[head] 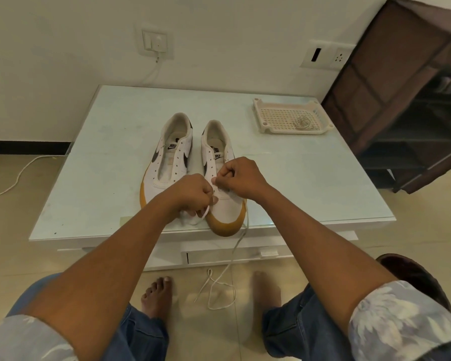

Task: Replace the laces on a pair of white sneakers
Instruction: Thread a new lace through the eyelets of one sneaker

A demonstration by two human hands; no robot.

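Observation:
Two white sneakers with tan soles stand side by side on the low white table [310,183], toes toward me. The left sneaker [167,157] has bare eyelets. Over the lower eyelets of the right sneaker [220,162], my left hand [193,191] pinches a white lace [229,282] near the toe. My right hand [238,175] pinches the same lace at the eyelets. The lace runs down the shoe's right side, over the table edge, and loops on the floor between my bare feet.
A cream perforated plastic tray [279,117] sits at the table's back right with a coiled lace [303,123] in it. A dark brown shelf unit [401,105] stands to the right. A white cable [16,175] lies on the floor at left.

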